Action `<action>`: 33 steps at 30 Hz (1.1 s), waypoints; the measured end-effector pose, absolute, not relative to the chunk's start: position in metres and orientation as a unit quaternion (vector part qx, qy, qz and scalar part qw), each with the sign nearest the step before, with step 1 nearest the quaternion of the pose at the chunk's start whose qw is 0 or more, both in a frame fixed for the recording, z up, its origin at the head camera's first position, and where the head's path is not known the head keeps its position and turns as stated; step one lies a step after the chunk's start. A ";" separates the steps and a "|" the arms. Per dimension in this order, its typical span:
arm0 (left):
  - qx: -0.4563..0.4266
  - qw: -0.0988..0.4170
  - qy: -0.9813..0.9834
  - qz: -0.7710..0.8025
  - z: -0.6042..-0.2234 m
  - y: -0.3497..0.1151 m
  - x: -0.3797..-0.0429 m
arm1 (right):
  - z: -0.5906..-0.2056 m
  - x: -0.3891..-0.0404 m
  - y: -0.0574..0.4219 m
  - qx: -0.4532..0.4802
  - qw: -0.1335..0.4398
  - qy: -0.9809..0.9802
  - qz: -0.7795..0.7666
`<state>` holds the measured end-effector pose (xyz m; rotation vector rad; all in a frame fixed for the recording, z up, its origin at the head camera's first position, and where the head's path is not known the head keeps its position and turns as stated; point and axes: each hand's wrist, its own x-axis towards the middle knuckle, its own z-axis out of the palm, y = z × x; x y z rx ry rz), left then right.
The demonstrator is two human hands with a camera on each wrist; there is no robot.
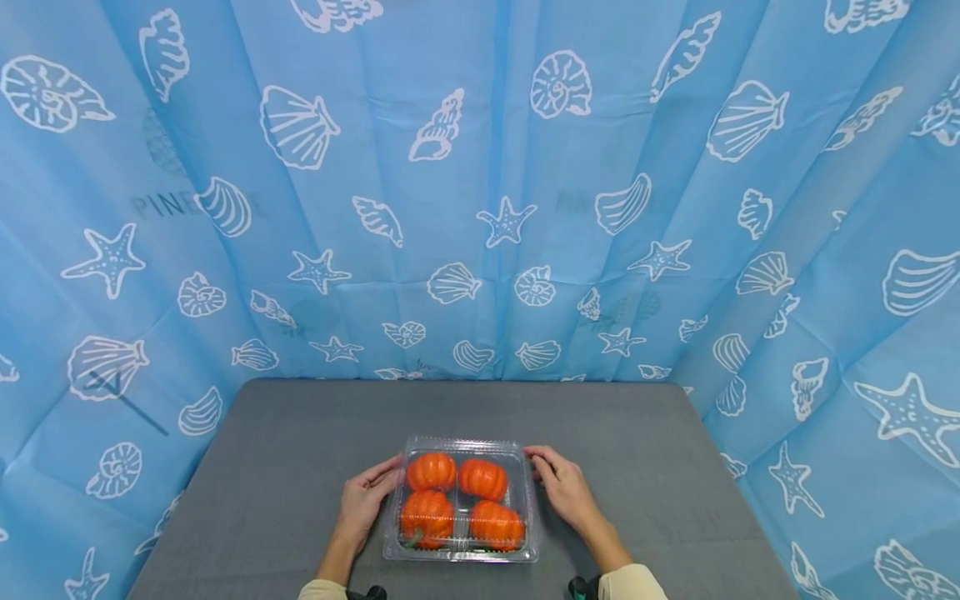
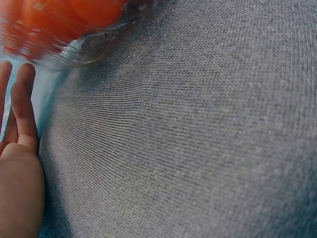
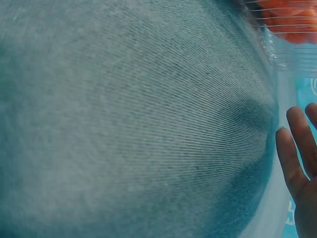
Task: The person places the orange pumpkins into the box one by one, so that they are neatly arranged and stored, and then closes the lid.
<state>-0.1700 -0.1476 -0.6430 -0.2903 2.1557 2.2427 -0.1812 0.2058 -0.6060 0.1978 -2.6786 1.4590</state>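
Note:
A clear plastic clamshell box [image 1: 462,556] lies on the grey table with its lid down. Inside it sit several small, ribbed orange pumpkins [image 1: 431,472], with a bit of green showing near the front ones. My left hand [image 1: 365,498] is at the box's left side, its fingers stretched out and fingertips right at the edge. On the other side, my right hand [image 1: 562,486] has its fingertips by the far right corner. Both wrist views show straight fingers near the box; in the right wrist view the fingers [image 3: 300,134] stand a little apart from it.
The grey cloth-covered table [image 1: 300,433] reaches around and behind the box. A blue curtain [image 1: 465,208] with white shells and starfish hangs along the table's back edge and both sides.

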 end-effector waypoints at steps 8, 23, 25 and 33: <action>-0.097 0.010 0.680 0.726 -0.641 -0.149 -0.171 | -0.608 -0.178 0.205 0.068 0.028 -0.857 0.510; -0.103 -0.010 0.688 0.719 -0.640 -0.148 -0.167 | -0.601 -0.166 0.204 0.061 -0.063 -0.861 0.501; -0.104 -0.012 0.693 0.713 -0.640 -0.148 -0.167 | -0.599 -0.163 0.205 0.061 -0.093 -0.851 0.513; -0.119 -0.007 0.694 0.711 -0.638 -0.147 -0.169 | -0.595 -0.156 0.206 0.054 -0.135 -0.810 0.568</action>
